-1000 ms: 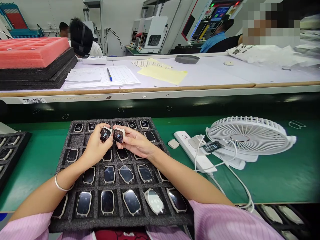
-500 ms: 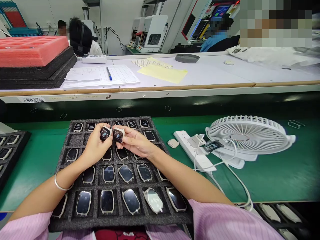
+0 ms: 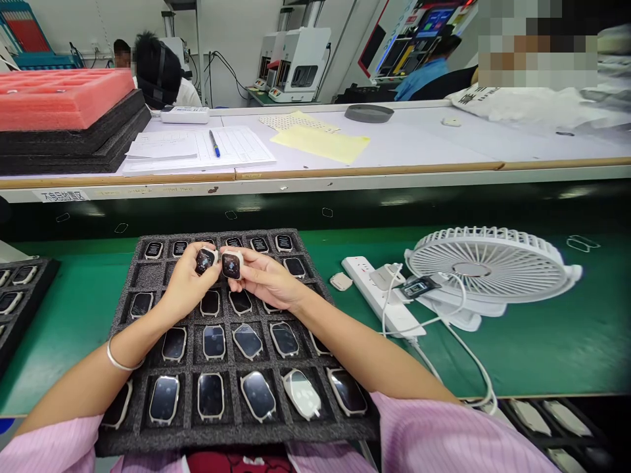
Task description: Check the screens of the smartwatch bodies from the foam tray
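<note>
Between the thumb and fingers of my left hand [image 3: 190, 282] is a smartwatch without a strap [image 3: 206, 260], its dark screen lit with a small pattern. My right hand [image 3: 263, 279] grips a second smartwatch [image 3: 231, 265] just beside it, also lit and facing me. Both are held above a black foam tray [image 3: 236, 430]. Rows of watch bodies fill most of its pockets, such as a watch with a dark screen [image 3: 214, 342] and one with a pale, glaring face [image 3: 302, 394]. My hands hide some pockets.
A white fan [image 3: 493, 266] and a power strip [image 3: 382, 299] with cables lie to the right, with a small white piece [image 3: 340, 282] nearby. Another watch tray [image 3: 29, 309] is at the left. Papers [image 3: 197, 151] and stacked foam trays [image 3: 64, 112] sit on the raised shelf. People sit beyond.
Both hands hold the same watches in nearly the same place. My left thumb has shifted slightly on its watch, and the view has moved a little.
</note>
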The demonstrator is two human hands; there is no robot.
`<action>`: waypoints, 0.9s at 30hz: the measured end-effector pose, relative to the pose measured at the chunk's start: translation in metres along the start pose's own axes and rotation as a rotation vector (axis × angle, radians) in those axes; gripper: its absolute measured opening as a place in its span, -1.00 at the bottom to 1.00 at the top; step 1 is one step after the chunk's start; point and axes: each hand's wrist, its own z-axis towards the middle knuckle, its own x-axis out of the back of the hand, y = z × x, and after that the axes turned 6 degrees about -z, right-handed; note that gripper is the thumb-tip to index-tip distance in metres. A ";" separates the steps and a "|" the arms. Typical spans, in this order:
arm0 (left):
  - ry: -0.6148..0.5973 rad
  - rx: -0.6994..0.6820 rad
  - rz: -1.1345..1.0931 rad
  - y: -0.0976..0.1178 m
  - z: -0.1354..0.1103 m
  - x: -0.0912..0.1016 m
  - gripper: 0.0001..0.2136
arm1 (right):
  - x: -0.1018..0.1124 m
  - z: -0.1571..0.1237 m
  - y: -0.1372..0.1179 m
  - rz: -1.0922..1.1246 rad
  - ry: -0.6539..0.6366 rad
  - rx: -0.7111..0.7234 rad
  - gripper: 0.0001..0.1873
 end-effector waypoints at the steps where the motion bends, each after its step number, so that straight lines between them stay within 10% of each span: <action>1: 0.010 0.079 -0.073 0.001 0.001 0.000 -0.64 | 0.001 0.001 0.000 0.012 0.028 -0.008 -0.45; 7: 0.044 0.392 -0.430 0.008 0.005 0.002 -0.52 | 0.011 0.007 -0.003 0.053 0.179 -0.055 -0.65; 27: -0.099 0.295 -0.393 0.004 0.002 0.001 -0.66 | 0.006 0.001 0.000 -0.269 0.213 0.104 -0.68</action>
